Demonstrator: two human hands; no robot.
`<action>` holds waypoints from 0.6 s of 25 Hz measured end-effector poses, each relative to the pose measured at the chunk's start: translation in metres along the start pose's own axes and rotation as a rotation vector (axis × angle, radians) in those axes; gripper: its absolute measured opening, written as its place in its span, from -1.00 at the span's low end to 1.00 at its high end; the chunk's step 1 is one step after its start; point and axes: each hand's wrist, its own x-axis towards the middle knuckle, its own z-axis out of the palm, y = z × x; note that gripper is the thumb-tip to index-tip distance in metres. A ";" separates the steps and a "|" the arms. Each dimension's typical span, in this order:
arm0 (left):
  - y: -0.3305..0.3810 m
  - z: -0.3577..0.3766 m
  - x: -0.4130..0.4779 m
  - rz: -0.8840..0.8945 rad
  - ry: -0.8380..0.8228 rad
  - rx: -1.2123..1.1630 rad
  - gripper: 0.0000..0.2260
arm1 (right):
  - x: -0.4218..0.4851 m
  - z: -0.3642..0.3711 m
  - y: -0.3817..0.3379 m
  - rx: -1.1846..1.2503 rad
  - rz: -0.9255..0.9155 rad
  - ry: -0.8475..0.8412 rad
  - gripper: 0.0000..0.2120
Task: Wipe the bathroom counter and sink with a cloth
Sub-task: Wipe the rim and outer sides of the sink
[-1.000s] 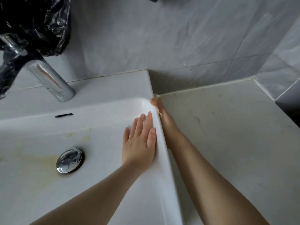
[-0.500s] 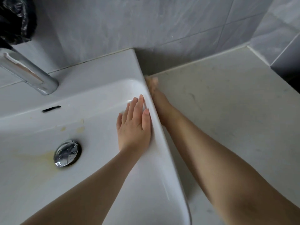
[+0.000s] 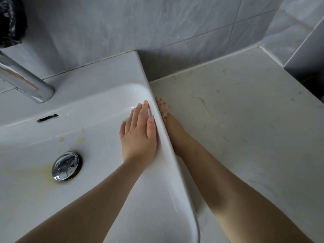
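Just inside the sink [image 3: 163, 181] rim, the left hand [image 3: 138, 135] lies flat on the basin wall, fingers [image 3: 142, 113] straight and pressed together. Across the rim from those fingers, the right hand [image 3: 175, 135] reaches down between sink and bench [image 3: 245, 137]. Its fingers are hidden, so I cannot tell their grip. A speckled cloth [image 3: 162, 106] shows at their tip. It has drawn back from the wall corner it reached a moment ago, so that gap looks wiped. Yellow stains [image 3: 50, 172] left of the fingers are still to do.
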 end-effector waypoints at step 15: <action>-0.003 -0.002 -0.007 0.003 -0.017 -0.001 -0.48 | -0.039 0.006 0.004 0.000 0.078 -0.006 -0.65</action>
